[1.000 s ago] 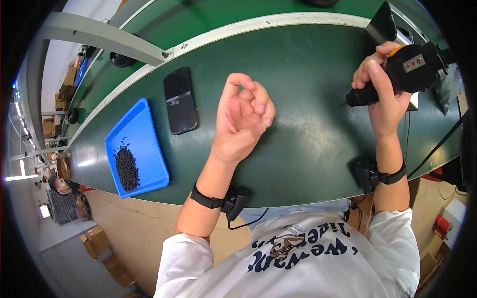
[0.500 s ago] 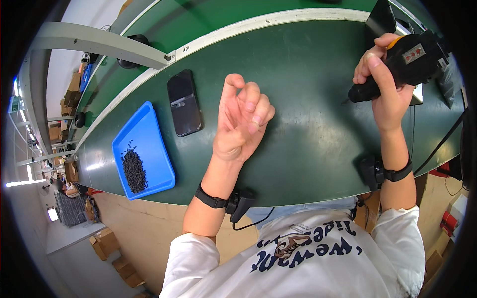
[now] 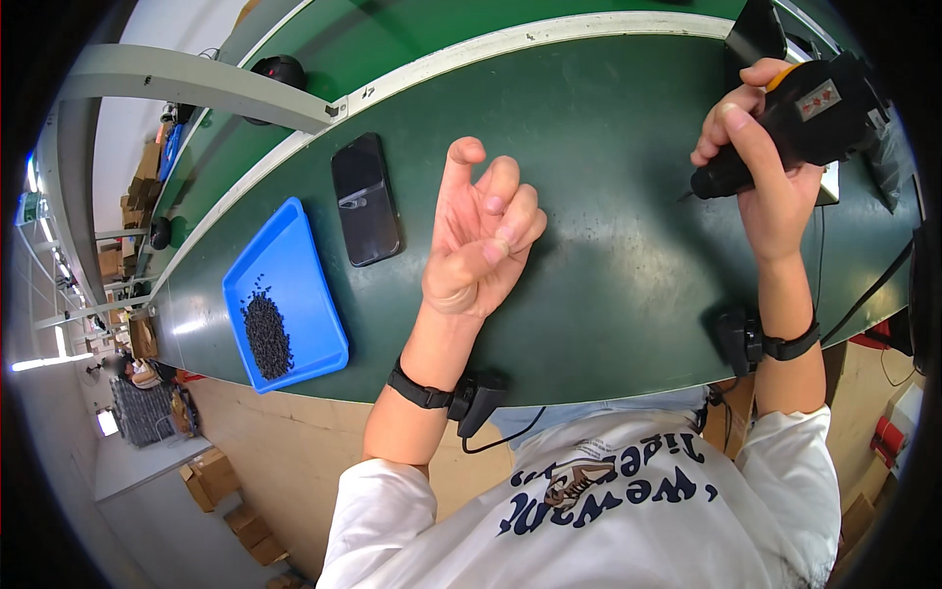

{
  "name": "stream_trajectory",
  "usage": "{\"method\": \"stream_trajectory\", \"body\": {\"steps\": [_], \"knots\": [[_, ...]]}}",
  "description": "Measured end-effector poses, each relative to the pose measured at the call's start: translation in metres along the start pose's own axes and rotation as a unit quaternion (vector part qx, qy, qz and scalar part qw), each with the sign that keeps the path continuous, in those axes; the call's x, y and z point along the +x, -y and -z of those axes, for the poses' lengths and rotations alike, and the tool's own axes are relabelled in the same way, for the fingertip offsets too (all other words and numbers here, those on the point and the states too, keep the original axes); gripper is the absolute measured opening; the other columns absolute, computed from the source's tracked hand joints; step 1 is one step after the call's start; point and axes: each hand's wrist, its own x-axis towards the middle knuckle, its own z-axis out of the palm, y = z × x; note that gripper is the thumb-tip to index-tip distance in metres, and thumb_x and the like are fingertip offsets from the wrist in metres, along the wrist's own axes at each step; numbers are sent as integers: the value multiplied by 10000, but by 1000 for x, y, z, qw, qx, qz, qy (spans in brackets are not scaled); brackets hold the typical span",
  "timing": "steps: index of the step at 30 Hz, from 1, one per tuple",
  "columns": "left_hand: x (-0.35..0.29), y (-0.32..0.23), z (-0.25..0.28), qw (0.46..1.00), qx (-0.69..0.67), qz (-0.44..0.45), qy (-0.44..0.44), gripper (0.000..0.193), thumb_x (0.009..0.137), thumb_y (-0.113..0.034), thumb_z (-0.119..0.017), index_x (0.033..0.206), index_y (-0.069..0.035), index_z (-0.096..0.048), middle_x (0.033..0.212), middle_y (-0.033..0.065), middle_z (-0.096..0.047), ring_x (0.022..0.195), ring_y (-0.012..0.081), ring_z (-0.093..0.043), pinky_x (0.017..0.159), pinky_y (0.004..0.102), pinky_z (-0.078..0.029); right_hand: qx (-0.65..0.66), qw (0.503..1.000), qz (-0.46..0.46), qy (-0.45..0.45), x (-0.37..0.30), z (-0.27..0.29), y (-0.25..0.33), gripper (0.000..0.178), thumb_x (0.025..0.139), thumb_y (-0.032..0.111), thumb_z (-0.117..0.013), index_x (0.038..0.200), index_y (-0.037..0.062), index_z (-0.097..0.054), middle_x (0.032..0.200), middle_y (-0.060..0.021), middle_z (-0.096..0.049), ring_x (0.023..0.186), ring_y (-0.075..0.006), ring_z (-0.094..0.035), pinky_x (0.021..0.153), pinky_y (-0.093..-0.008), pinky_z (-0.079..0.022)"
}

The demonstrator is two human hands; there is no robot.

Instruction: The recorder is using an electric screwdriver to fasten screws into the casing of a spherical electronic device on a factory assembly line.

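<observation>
My right hand [image 3: 756,157] grips a black electric screwdriver [image 3: 800,123] with an orange part near its top; its nose and thin bit point down to the left, over the table. Above the middle of the green table [image 3: 589,324], my left hand [image 3: 481,231] is held palm up. Its thumb presses against the curled fingers, while the index finger stands apart, half bent. Whatever the pinch may hold is too small or hidden to make out. Left of that hand lies a black smartphone [image 3: 365,201]. A blue tray [image 3: 304,285] holds a heap of small black pieces [image 3: 266,334].
A metal post [image 3: 196,83] and a pale rail [image 3: 530,39] border the table's far side. A dark cable [image 3: 873,290] runs down at the right, near a clear plastic bag [image 3: 891,167]. Cardboard boxes [image 3: 211,478] stand on the floor at the lower left.
Hardly anything differs. My left index finger has straightened a little and spread away from the other fingers. The screwdriver stays in my right hand.
</observation>
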Motion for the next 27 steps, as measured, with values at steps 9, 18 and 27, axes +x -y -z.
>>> {"method": "stream_trajectory", "body": {"steps": [9,18,27], "knots": [[-9,11,-17,986,156,-53,-3,642,744,44,-751,1251,-151,-411,932,-6,-478,805,121,-591,692,262,-436,25,995,-34,95,-41,-45,36,368,779,-96,-713,1047,46,-503,840,-72,-667,652,-72,-557,606,-196,-453],[-10,14,-21,985,160,-64,20,569,766,160,-696,1187,-81,-398,936,55,-509,884,193,-669,787,310,-557,-76,989,22,121,-52,-53,28,338,744,-70,-764,983,52,-558,909,-80,-731,599,-60,-545,540,-220,-444],[-10,14,-20,981,172,-79,31,540,783,151,-690,1181,-76,-404,922,48,-508,882,185,-656,819,325,-556,-131,973,117,152,-52,-51,21,308,703,-40,-806,951,27,-636,872,-97,-714,679,-190,-695,591,-276,-537]]}}
